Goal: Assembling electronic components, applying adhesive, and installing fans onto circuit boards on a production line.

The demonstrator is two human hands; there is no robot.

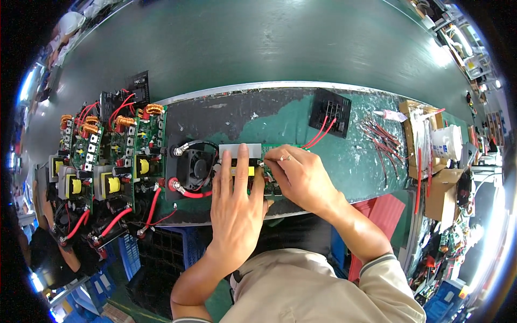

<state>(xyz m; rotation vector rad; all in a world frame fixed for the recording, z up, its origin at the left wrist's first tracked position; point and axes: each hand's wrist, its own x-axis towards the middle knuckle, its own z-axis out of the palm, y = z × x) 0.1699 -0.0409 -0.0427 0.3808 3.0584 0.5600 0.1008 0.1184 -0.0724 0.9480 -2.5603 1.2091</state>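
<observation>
A green circuit board (273, 147) lies on the bench in front of me, mostly covered by my hands. My left hand (237, 202) rests over it with fingers stretched out and slightly apart, across a grey metal heatsink (253, 150) and a yellow-wrapped transformer (243, 171). At the board's right part, my right hand (297, 175) is closed in a pinch; what its fingertips hold is hidden. A black fan (196, 168) sits left of the board, between a black cable and a red cable (194, 194) with ring terminals. Red wires run from behind my right hand to a black slotted panel (329, 114).
Several assembled boards (110, 156) with copper coils stand in a row at left. Loose red and black wires (383, 140) and a white tube (391, 115) lie at right, near a cardboard box (413, 113). A grey-green belt (280, 43) runs beyond the bench. Another person's arm (62, 245) shows at far left.
</observation>
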